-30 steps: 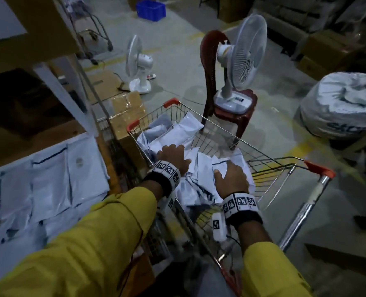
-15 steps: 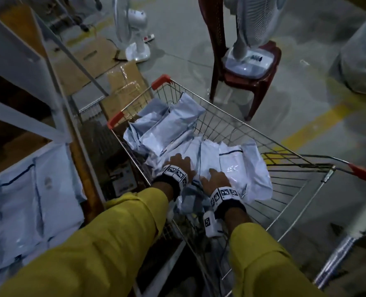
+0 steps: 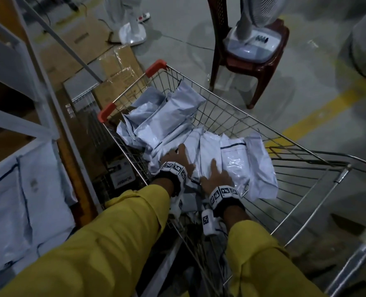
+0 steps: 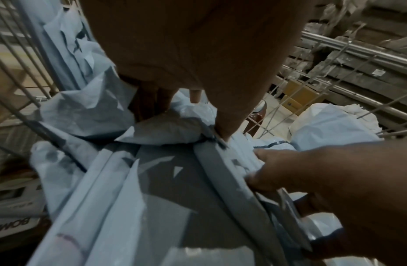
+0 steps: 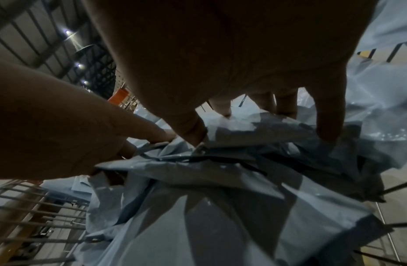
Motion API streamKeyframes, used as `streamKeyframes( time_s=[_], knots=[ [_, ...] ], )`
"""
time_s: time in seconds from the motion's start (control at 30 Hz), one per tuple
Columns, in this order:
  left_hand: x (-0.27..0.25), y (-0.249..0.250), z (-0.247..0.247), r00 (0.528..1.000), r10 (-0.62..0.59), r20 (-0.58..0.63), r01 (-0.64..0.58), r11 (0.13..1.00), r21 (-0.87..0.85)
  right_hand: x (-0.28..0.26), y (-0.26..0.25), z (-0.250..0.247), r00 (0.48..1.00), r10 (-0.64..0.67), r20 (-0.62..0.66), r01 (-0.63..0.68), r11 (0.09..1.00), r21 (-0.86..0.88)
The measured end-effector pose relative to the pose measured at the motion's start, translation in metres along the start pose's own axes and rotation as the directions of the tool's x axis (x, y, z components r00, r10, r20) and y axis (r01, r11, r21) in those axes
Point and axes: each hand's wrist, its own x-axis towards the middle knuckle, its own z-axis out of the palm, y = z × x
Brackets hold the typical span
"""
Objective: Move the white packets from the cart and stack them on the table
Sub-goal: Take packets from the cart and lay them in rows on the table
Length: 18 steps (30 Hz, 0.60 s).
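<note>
Both my hands are down in the wire cart (image 3: 225, 108), mid-frame. My left hand (image 3: 175, 157) and right hand (image 3: 216, 176) pinch the white packets (image 3: 212, 151), fingers curled into the plastic.

Cart (image 3: 231, 108) top open; wire walls (all sides) hem the packets (image 3: 167, 123)

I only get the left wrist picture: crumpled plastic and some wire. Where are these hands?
Observer: In a shopping cart with red corner caps. The left hand and right hand grip the white packets heaped in it.
Operator: Have any been moved yet?
Observer: Yes, other packets lie on the table to the person's left.
Operator: What stands past the cart?
Observer: A fan on a dark red chair.
</note>
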Motion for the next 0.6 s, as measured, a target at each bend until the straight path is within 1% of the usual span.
streamKeyframes(
  time_s=[0.17, 0.2, 0.27, 0.33, 0.4, 0.47, 0.5, 0.57, 0.6],
  knots=[
    [0.001, -0.001, -0.008, 0.997, -0.013, 0.074, 0.014, 1.0, -0.017, -0.006, -0.001, -0.009, 0.998, 0.06, -0.031, -0.059, 0.998, 0.026],
    [0.001, -0.001, -0.009, 0.994, -0.029, 0.104, 0.032, 0.999, -0.024, -0.009, -0.002, -0.012, 0.995, 0.076, -0.061, -0.073, 0.996, 0.041],
    [0.001, 0.0, -0.013, 0.98, -0.095, 0.176, 0.109, 0.992, -0.07, -0.016, -0.004, -0.018, 0.987, 0.101, -0.125, -0.092, 0.993, 0.078],
    [-0.001, 0.003, -0.019, 0.965, -0.144, 0.22, 0.172, 0.979, -0.111, -0.026, -0.005, -0.026, 0.979, 0.118, -0.167, -0.096, 0.986, 0.134],
    [-0.007, 0.005, -0.027, 0.973, -0.129, 0.194, 0.159, 0.976, -0.151, -0.037, -0.005, -0.035, 0.969, 0.134, -0.207, -0.104, 0.983, 0.149],
    [-0.016, 0.004, -0.038, 0.991, -0.081, 0.11, 0.103, 0.971, -0.217, -0.048, -0.006, -0.043, 0.957, 0.131, -0.259, -0.102, 0.987, 0.122],
    [-0.023, 0.003, -0.044, 0.993, -0.06, 0.097, 0.083, 0.963, -0.256, -0.055, -0.007, -0.047, 0.95, 0.123, -0.289, -0.093, 0.989, 0.114],
    [-0.036, 0.004, -0.058, 0.988, -0.047, 0.144, 0.091, 0.945, -0.315, -0.07, -0.012, -0.054, 0.929, 0.104, -0.356, -0.067, 0.991, 0.115],
    [-0.043, 0.003, -0.063, 0.989, -0.036, 0.147, 0.085, 0.935, -0.345, -0.078, -0.014, -0.056, 0.916, 0.09, -0.39, -0.051, 0.993, 0.108]
  ],
)
